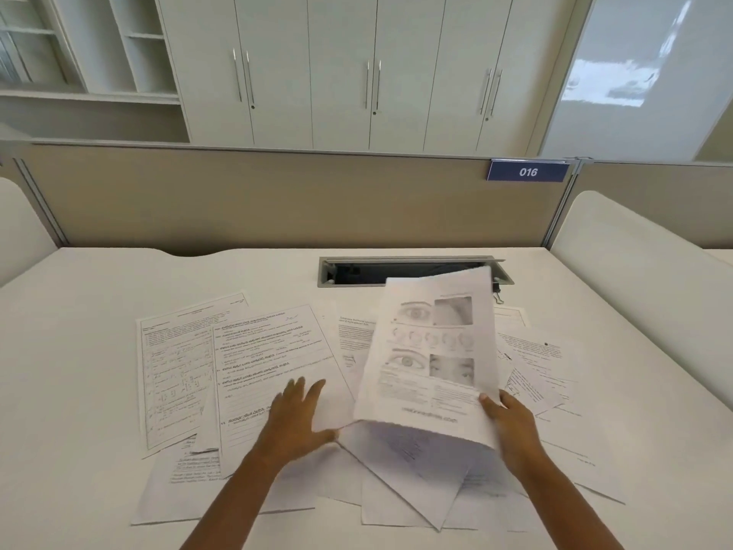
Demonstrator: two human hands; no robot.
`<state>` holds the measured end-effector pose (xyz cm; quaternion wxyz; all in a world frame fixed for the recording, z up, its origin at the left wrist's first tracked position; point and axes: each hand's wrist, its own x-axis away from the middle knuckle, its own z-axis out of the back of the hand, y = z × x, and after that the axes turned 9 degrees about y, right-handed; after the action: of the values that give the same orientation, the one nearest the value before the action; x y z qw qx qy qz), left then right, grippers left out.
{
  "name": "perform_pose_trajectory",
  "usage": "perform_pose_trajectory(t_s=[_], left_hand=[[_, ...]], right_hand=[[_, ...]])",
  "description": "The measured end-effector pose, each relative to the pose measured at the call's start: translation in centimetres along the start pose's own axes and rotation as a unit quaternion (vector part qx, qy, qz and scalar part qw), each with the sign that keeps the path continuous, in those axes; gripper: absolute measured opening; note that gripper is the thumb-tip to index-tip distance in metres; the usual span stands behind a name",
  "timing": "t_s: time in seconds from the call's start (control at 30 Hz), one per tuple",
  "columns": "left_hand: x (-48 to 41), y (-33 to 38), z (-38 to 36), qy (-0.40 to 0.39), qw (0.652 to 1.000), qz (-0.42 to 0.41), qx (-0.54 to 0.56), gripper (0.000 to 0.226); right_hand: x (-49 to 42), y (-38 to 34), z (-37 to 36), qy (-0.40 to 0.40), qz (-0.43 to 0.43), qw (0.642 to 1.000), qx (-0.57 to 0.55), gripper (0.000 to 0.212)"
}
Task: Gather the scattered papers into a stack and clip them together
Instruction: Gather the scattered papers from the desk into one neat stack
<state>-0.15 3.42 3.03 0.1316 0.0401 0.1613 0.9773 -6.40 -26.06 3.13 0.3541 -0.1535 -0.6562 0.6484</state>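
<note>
Several printed sheets lie scattered and overlapping on the white desk [99,311]. A sheet with eye pictures [428,351] is lifted off the desk and tilted up, my right hand [511,426] gripping its lower right edge. My left hand [295,414] lies flat with fingers spread on the scattered papers [269,359], its thumb touching the lower left corner of the lifted sheet. More papers [531,363] lie to the right, partly hidden behind the raised sheet. A black binder clip [497,291] peeks out at the raised sheet's top right corner.
A cable slot [357,269] is cut into the desk behind the papers. A beige partition [277,200] with a blue "016" plate [527,171] closes the far edge. White side panels [634,248] flank the desk. Cabinets stand beyond.
</note>
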Motion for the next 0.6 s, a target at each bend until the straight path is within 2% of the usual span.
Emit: perform_pose_trajectory(t_s=[0.03,0.1,0.2,0.23,0.3,0.37,0.43,0.53,0.6], left_hand=[[0.1,-0.7,-0.3,-0.018,0.999,-0.005,-0.047,0.090],[0.3,-1.6,-0.7,-0.019,0.997,-0.005,-0.073,0.089],[0.7,-2.6,-0.8,0.036,0.995,-0.044,-0.082,0.084],[0.7,-2.8,-0.7,0.053,0.993,-0.072,-0.074,0.080],[0.8,-2.7,-0.3,0.064,0.992,-0.102,-0.034,0.050],[1.1,-2.7,0.0,0.102,0.984,-0.144,-0.019,0.047],[1.2,-2.6,0.8,0.123,0.984,-0.114,0.057,0.048],[0.9,-2.6,1.6,0.150,0.977,-0.031,0.146,0.035],[0.7,-2.2,2.1,0.235,0.958,0.002,0.163,0.033]], right_hand=[[-0.4,0.0,0.4,0.009,-0.011,1.000,-0.013,0.045],[-1.0,-0.1,1.0,0.017,-0.027,0.999,-0.031,0.044],[-1.2,0.0,1.5,0.005,-0.041,0.999,-0.032,0.034],[-1.1,0.0,1.6,0.000,-0.047,0.998,-0.033,0.033],[-1.0,0.1,1.7,-0.004,-0.062,0.997,-0.041,0.033],[-0.8,0.1,1.6,-0.005,-0.068,0.997,-0.045,0.032],[-0.6,0.1,1.7,-0.009,-0.070,0.996,-0.047,0.033],[-0.1,0.3,1.9,-0.010,-0.072,0.997,-0.032,0.034],[0.1,0.5,1.8,-0.013,-0.065,0.998,-0.009,0.035]])
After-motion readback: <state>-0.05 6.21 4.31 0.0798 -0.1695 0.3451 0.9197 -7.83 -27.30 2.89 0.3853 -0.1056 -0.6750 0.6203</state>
